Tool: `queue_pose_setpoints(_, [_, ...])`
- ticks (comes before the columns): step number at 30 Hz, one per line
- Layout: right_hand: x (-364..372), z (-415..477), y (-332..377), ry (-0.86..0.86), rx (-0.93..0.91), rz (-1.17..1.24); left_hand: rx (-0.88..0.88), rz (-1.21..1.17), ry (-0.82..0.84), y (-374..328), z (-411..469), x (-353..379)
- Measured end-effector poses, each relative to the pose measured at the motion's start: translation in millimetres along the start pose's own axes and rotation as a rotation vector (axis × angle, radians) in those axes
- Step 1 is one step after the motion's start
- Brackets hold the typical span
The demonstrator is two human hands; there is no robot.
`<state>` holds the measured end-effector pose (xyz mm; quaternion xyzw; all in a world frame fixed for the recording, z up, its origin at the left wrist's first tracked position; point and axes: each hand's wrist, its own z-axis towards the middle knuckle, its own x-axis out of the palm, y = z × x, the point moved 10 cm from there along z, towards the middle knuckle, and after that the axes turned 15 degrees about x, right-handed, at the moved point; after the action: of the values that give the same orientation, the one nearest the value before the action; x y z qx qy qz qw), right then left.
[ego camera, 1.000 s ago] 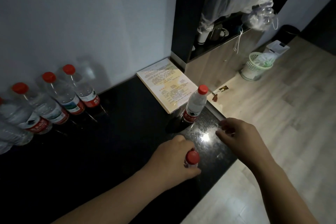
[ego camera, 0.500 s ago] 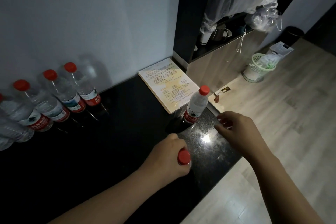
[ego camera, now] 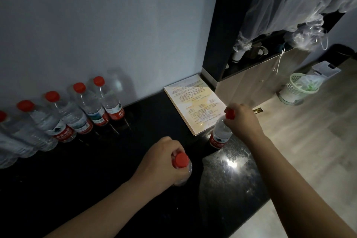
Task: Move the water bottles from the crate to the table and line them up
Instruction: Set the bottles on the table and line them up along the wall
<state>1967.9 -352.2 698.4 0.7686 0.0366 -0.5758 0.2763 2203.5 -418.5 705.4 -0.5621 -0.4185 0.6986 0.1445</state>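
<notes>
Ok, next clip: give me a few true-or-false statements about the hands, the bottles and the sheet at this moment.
1. The left hand grips the near bottle at its cap end. True.
2. The right hand holds nothing. False: it grips the top of the far bottle.
3. A row of red-capped bottles stands along the wall. True.
4. The sheet lies on the floor. False: it lies on the table.
5. The basket stands on the table. False: it stands on the floor.
</notes>
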Motion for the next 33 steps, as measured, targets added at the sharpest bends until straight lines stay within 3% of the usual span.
queue_pose_setpoints(19, [-16, -11, 136, 0.122, -0.33, 0.22, -0.088, 0.127, -0.231, 68, 48, -110])
queue_pose_setpoints(33, [20, 25, 183, 0.227, -0.406, 0.182, -0.187, 0.344, -0.3, 139, 128, -190])
